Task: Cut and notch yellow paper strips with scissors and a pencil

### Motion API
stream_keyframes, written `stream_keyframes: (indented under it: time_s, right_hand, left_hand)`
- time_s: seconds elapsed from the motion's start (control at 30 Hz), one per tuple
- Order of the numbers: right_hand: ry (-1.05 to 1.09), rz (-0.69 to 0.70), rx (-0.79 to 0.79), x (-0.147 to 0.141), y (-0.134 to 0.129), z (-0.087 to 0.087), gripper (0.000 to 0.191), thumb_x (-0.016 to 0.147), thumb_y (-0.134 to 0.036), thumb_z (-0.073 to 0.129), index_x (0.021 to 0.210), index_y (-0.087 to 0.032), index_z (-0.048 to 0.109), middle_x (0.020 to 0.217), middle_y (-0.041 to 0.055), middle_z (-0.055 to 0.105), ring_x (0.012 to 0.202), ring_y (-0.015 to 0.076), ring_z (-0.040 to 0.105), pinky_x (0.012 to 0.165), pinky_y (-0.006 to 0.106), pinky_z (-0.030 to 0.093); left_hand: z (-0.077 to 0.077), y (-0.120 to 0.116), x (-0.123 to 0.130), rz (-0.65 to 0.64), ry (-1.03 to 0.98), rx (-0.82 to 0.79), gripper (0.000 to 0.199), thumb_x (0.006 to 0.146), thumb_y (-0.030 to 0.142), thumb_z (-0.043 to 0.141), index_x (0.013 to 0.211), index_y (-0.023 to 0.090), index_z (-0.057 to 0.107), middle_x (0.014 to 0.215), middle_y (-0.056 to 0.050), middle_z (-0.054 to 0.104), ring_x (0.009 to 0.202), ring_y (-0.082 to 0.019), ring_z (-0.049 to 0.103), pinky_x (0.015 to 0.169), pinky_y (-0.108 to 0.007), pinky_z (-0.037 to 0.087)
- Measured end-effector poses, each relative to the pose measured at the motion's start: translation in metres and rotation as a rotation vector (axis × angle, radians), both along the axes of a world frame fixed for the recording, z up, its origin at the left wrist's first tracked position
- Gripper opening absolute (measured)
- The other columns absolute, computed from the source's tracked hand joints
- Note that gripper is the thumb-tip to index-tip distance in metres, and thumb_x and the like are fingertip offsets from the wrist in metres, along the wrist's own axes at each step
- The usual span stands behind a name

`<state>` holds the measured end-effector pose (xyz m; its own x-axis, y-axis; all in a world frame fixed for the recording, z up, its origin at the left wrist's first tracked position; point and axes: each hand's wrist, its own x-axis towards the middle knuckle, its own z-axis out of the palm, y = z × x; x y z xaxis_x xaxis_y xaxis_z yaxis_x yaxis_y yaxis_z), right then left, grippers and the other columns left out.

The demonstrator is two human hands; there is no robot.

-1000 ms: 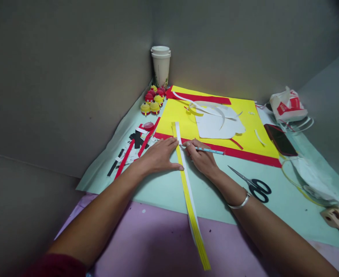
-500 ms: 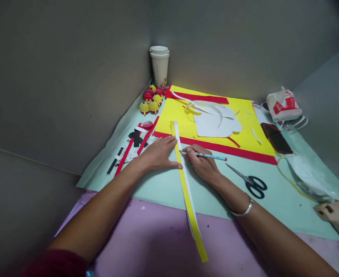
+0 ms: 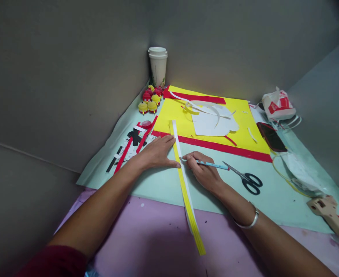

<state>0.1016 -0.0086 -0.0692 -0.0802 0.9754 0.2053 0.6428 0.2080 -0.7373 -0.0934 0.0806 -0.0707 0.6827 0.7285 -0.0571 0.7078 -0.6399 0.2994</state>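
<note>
Grey walls point(image 3: 85, 77) meet at a corner behind the counter point(image 3: 146, 234), whose pink-purple top shows at the near edge. A pale green sheet point(image 3: 154, 188) covers most of it. On that lies a yellow card point(image 3: 166, 111) with red bands along its far and near sides, white paper point(image 3: 209, 127) and curled strips on top. A long, lined yellow strip point(image 3: 189, 207) and a white strip point(image 3: 174, 129) lie together between the hands, running from the card over the sheet's near edge. The left hand point(image 3: 159, 152) is spread flat, thumb and fingertips on the yellow strip, grasping nothing. The right hand point(image 3: 204, 171) grips a blue pencil point(image 3: 211, 164), its tip at the white strip.

A lidded cup point(image 3: 157, 67) stands upright in the corner. At the right are a tissue pack point(image 3: 279, 105), a glue gun point(image 3: 325, 209), a mask point(image 3: 300, 173), a phone point(image 3: 271, 137) and scissors point(image 3: 245, 178). Scraps point(image 3: 134, 136) lie left, beyond them small red and yellow toys point(image 3: 152, 107). A bracelet point(image 3: 255, 220) rings the right wrist.
</note>
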Motion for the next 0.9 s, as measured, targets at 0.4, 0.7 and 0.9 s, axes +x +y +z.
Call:
stream_keyframes:
  time_s: [0.4, 0.7, 0.9]
  right_hand:
    - [-0.015, -0.010, -0.036, -0.001, -0.018, 0.006, 0.026, 0.092, -0.022, 0.043, 0.082, -0.021, 0.067, 0.078, 0.0027, 0.071, 0.073, 0.0186, 0.064, 0.064, 0.029, 0.044]
    - [0.005, 0.126, 0.133, 0.017, -0.082, 0.005, 0.020, 0.096, -0.025, 0.048, 0.104, -0.025, 0.066, 0.093, 0.0056, 0.074, 0.085, 0.0208, 0.071, 0.073, 0.032, 0.054]
    - [-0.166, 0.294, 0.238, 0.017, -0.125, -0.014, 0.019, 0.091, -0.018, 0.059, 0.109, -0.023, 0.062, 0.107, 0.0091, 0.073, 0.104, 0.0238, 0.068, 0.088, 0.037, 0.057]
  left_hand:
    - [0.002, 0.000, 0.001, -0.008, 0.009, -0.007, 0.107, 0.069, 0.080, 0.055, 0.148, 0.012, 0.032, 0.157, -0.017, 0.029, 0.144, -0.031, 0.028, 0.116, -0.039, 0.022]
    - [0.002, 0.001, 0.001, -0.016, 0.005, -0.017, 0.106, 0.069, 0.081, 0.054, 0.149, 0.016, 0.031, 0.157, -0.015, 0.030, 0.143, -0.032, 0.029, 0.115, -0.041, 0.023]
    - [0.005, 0.001, 0.003, -0.001, 0.016, -0.028, 0.104, 0.069, 0.078, 0.057, 0.148, 0.015, 0.032, 0.156, -0.014, 0.032, 0.142, -0.034, 0.030, 0.114, -0.040, 0.027]
